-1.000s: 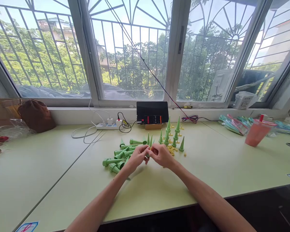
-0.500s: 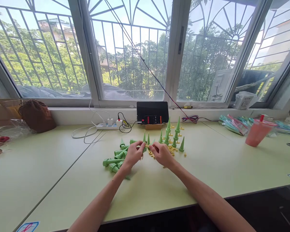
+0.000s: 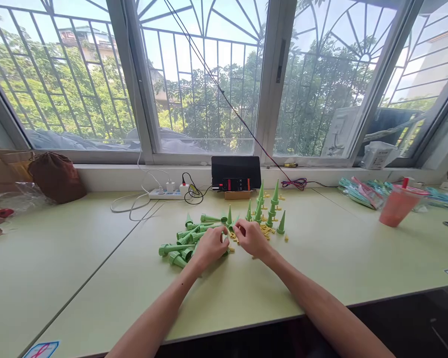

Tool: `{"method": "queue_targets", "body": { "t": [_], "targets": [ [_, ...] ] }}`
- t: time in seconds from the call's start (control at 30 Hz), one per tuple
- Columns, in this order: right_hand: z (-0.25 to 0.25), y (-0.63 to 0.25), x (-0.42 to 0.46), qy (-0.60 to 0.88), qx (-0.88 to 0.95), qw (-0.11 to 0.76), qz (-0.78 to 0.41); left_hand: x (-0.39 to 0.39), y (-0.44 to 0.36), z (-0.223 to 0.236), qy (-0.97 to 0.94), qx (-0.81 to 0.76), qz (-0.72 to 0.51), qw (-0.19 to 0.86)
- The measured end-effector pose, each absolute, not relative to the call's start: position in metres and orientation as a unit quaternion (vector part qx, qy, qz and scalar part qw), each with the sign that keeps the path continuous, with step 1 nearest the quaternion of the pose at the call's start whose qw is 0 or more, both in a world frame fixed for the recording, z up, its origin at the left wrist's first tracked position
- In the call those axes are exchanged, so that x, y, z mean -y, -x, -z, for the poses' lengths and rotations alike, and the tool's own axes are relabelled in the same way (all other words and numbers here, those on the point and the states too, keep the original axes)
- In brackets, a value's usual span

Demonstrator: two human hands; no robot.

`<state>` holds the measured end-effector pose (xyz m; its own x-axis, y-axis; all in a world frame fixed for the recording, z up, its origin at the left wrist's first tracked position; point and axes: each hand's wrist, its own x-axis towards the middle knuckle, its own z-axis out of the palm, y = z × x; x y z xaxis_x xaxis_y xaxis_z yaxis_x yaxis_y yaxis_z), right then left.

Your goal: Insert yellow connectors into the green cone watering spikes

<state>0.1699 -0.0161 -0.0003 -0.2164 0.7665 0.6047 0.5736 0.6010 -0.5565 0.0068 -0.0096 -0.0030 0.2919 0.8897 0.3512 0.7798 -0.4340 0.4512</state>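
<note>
My left hand (image 3: 212,244) is closed around a green watering spike (image 3: 226,253), mostly hidden by the fingers. A small yellow valve piece (image 3: 231,249) sticks out to its right. My right hand (image 3: 252,238) has its fingertips pinched together beside the pile of yellow valve pieces (image 3: 266,230); anything between them is too small to make out. Several loose green spikes (image 3: 175,249) lie heaped left of my left hand. Beyond my right hand, stacked green spikes (image 3: 271,214) with yellow valves stand upright, with a single spike (image 3: 281,223) to their right.
A phone (image 3: 237,184) leans against a dark tablet (image 3: 220,166) at the back. A power strip (image 3: 166,195) with cables lies left of it. A red drink cup (image 3: 399,205) and plastic packets (image 3: 366,191) are on the right; a brown pouch (image 3: 57,178) is at left.
My left hand has drawn away from my right hand and lowered toward me, taking the green watering spike along. My right hand has barely moved.
</note>
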Motion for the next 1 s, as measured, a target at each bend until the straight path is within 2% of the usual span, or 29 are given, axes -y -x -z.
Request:
{"method": "queue_targets", "body": {
  "t": [0.2,0.4,0.73,1.0],
  "targets": [
    [0.001,-0.171,0.015,0.436,0.774,0.445,-0.109,0.010,-0.008,0.001,-0.800,-0.523,-0.283,0.084],
    [-0.002,-0.172,0.016,0.436,0.768,0.456,-0.109,0.007,-0.007,-0.003,-0.771,-0.527,-0.351,0.057],
    [-0.013,-0.179,0.017,0.436,0.740,0.507,-0.077,0.007,-0.012,0.001,-0.806,-0.439,-0.389,0.075],
    [-0.020,-0.186,0.021,0.402,0.782,0.468,-0.089,0.006,-0.012,0.001,-0.807,-0.430,-0.398,0.078]
  ]
}}
